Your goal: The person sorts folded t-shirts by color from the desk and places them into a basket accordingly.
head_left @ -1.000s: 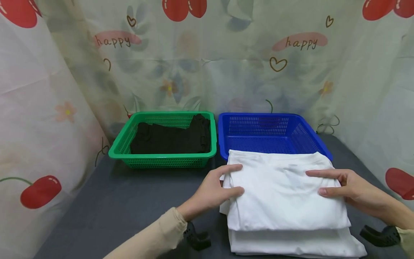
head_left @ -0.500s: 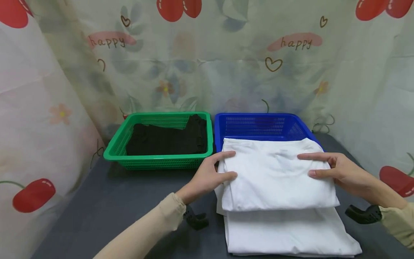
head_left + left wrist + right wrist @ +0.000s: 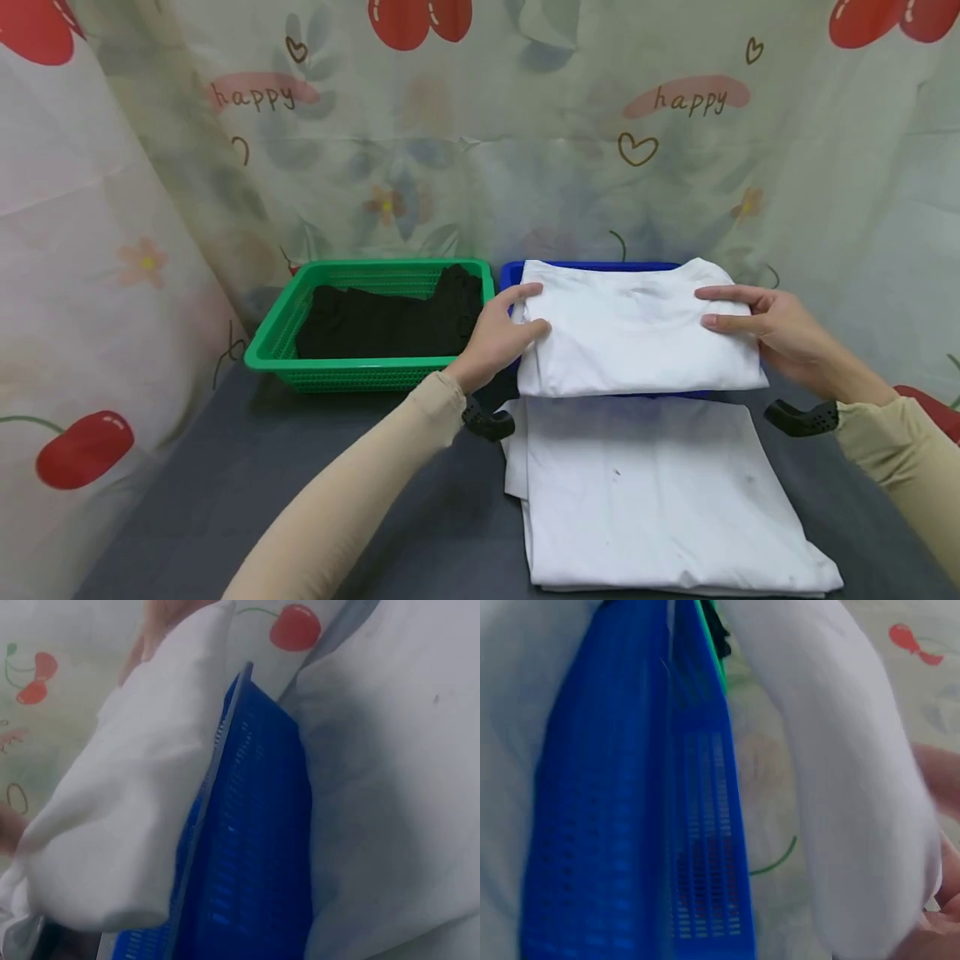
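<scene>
A folded white garment [image 3: 630, 342], likely a T-shirt by its collar edge, is held up by both hands over the blue basket [image 3: 705, 847]. My left hand [image 3: 498, 333] grips its left side, thumb and forefinger on the front face. At the opposite side my right hand [image 3: 787, 329] pinches it the same way; the other fingers are behind the cloth. In the left wrist view the garment [image 3: 135, 787] hangs beside the basket's wall [image 3: 255, 817]. Below, on the dark table, lies a stack of folded white garments [image 3: 645, 500].
To the left stands a green basket [image 3: 352, 364] with folded black clothing [image 3: 390, 325] inside. The dark grey table [image 3: 225, 492] extends along the left. Patterned curtain [image 3: 450, 183] hangs behind and on both sides.
Both hands have lifted the top white garment off the stack and carried it forward over the blue basket, which it now mostly covers in the head view. The green basket stays put.
</scene>
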Available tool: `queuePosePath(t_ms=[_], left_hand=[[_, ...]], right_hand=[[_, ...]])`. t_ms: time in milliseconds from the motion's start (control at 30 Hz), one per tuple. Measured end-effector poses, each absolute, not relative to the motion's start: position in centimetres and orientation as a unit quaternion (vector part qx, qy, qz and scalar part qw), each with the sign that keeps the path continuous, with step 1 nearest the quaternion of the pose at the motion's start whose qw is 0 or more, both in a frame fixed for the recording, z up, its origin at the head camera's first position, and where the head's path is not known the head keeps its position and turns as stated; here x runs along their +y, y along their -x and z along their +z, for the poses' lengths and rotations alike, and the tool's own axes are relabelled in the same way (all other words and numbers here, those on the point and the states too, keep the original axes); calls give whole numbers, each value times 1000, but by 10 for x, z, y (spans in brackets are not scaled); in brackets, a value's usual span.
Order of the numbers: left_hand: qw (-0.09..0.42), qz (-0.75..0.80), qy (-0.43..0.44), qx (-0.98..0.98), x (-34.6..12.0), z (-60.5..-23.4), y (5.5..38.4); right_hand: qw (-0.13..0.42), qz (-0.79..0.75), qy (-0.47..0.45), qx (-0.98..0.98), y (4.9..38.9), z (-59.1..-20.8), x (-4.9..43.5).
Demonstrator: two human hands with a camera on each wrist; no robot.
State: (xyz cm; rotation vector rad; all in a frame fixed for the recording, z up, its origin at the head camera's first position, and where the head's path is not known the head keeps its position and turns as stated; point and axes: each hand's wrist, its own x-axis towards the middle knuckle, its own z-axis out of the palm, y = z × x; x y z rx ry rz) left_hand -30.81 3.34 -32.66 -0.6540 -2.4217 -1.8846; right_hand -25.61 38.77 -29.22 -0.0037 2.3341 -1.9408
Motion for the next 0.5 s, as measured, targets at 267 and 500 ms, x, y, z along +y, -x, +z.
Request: queuePosePath(t_ms=[267,500], left_hand=[[-33,-603,186,-775,49,-320,347],[-63,-576,157,-799,57,-324,364]], right_hand=[[34,-586,-27,809,287,-279,396],[69,-573,-31,816,311,-288,403]])
